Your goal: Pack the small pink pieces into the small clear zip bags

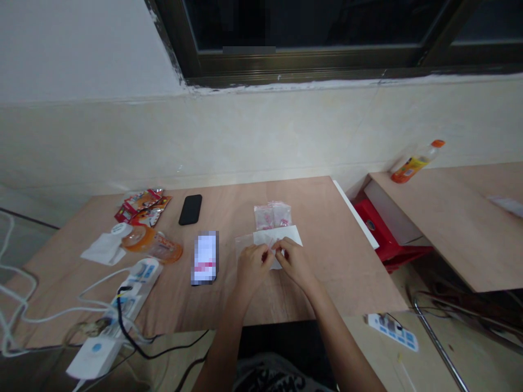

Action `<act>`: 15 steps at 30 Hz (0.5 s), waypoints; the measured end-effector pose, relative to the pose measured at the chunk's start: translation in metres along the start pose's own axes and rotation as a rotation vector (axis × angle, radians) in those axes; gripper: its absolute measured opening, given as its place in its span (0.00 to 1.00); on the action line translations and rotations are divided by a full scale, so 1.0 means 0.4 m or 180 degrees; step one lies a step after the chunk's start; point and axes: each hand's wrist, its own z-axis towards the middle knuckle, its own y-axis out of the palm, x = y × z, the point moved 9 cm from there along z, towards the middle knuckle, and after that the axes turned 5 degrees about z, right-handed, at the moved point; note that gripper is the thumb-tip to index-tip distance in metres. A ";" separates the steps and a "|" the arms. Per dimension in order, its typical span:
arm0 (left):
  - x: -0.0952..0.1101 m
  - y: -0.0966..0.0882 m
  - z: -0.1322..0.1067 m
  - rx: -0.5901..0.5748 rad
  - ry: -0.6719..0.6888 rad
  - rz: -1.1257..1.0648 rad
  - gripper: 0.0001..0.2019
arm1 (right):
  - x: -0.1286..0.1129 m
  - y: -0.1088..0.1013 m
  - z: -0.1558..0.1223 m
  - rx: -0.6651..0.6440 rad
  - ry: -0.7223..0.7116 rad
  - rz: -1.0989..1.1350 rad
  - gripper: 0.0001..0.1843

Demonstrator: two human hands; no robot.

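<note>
A person sits at a flat, light-brown wooden table [347,277]. The left hand [253,264] and the right hand [292,258] are close together, palms down. The fingers of both hands are bent, and their tips come near each other at a tiny, clear, pinkish bit of plastic [271,243]. That bit is right between the two hands. It is too small to tell if either hand is pinching it.

Under and just past the hands lies a flat white sheet of paper [291,234]. A thin, see-through plastic piece [242,244] lies by the left hand, at ten o'clock. At twelve o'clock, just past the paper, two small, clear plastic bags with pink marks [281,214] lie side by side.

Seen from the hands, a phone with a bright, blurry screen [205,257] lies at nine o'clock. A flat black phone [190,209] is at ten o'clock, and farther that way is a pile of shiny red and orange packets [143,208]. A see-through orange plastic bottle [153,245] lies on its side at nine o'clock, past the bright phone.
</note>
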 end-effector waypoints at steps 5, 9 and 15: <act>0.010 0.005 -0.002 -0.0084 0.0133 0.0013 0.11 | -0.010 0.016 0.004 -0.0192 0.0006 0.0341 0.16; 0.023 0.022 -0.006 -0.0141 0.0243 -0.0090 0.10 | 0.006 0.031 0.012 -0.0234 0.0269 0.0572 0.22; -0.014 0.041 -0.019 0.0092 -0.0033 -0.1186 0.11 | 0.029 0.016 0.028 0.0038 0.0299 0.0755 0.23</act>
